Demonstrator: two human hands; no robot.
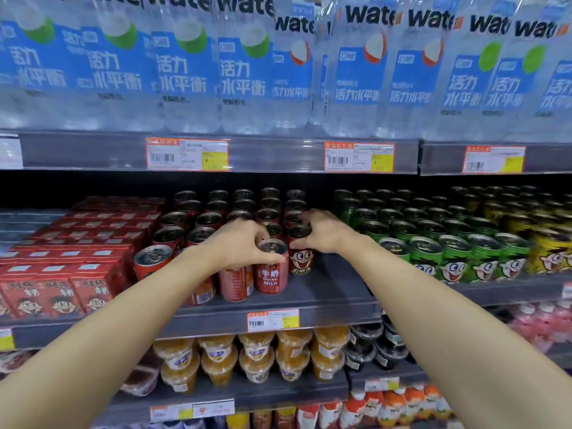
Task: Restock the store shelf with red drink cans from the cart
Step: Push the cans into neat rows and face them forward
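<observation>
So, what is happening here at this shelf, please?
A person is stocking red cans on the middle shelf. The left hand grips the top of a front red can that stands on the shelf. The right hand holds the next can, one with a cartoon face. Green cans stand to the right, red cartons to the left.

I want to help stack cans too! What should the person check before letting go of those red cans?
1. Left hand grips the red metal "Drink Milk" can by its top: ok.
2. That can stands upright on the grey shelf: ok.
3. Right hand holds the red cartoon-face can: ok.
4. Labels face forward: not ok, one shows text, one a face.
5. Bare shelf space beside the green cans: ok.
6. Cart supply: cannot tell.
</observation>
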